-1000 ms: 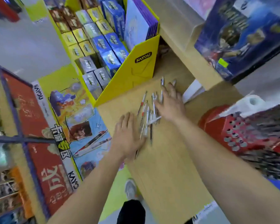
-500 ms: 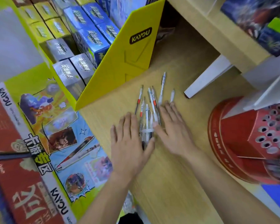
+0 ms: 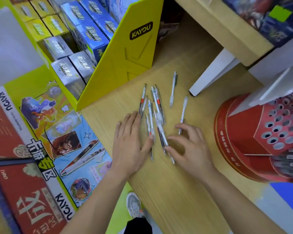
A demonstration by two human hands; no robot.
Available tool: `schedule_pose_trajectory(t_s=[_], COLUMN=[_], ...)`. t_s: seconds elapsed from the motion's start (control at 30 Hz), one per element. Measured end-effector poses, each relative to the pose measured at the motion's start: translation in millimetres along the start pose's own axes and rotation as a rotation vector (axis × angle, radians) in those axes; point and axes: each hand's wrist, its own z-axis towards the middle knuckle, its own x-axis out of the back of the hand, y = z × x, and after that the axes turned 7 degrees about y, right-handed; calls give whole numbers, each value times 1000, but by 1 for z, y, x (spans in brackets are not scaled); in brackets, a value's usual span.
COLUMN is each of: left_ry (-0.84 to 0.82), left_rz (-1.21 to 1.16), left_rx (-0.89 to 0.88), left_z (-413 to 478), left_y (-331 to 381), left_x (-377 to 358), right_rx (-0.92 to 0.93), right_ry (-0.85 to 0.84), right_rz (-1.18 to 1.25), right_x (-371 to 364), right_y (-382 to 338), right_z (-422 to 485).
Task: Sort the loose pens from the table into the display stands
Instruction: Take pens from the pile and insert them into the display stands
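Head cam, looking down at a wooden table (image 3: 176,191) in what looks like a stationery shop. The loose pens (image 3: 152,112) are bunched in a messy fan near the middle of the shot, mostly white or clear barrels, a few with red bands, tips pointing roughly to 12 o'clock.

Two strays lie apart from the bunch. One white pen (image 3: 173,90) sits at about 1 o'clock from the pile, and another white pen (image 3: 183,112) at about 3 o'clock from it.

The left hand (image 3: 128,146) lies flat on the table at 8 o'clock from the pile, fingers straight and close together. Its thumb tip is touching the lower end of the bunch and it isn't holding anything.

The right hand (image 3: 191,149) is at 4 o'clock from the pile, arched up with the fingers bent and spread. Its thumb tip is against a pen on the pile's edge and its index fingertip is right by the lower end of the nearer stray. I can't see it gripping anything.

The red display stand (image 3: 240,132), full of round holes, sits at the frame's 3 o'clock, well apart from the pile. A yellow KAYOU card display (image 3: 130,61) with boxes (image 3: 85,36) stands at 11 o'clock.
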Motion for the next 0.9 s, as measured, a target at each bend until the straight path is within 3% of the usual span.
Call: schedule_pose_trajectory(t_s=[0.3,0.4,0.5,0.6,0.7,0.9], left_ry=[-54,-68,-81,-71,-60,-74], left_rz=[62,56,58,43,61,181], left_rx=[-62,-50,-56,-47,-33,-27], left_z=[-8,-8,-9,-7,-1,16], left_y=[-6,-5,-6,-5,0,23], left_x=[4,5,6,6,6,-15], right_rx=[-120,-203,-381,-576,-504,-243], right_ry=[6,98,225,248,248,-88], right_rz=[-51,-5,3,25,12,-102], right_x=[3,12,18,11,-3,-19], right_y=[-25,-24,-16,-9,-9,2], right_z=[-5,-6,-8,-1,14,52])
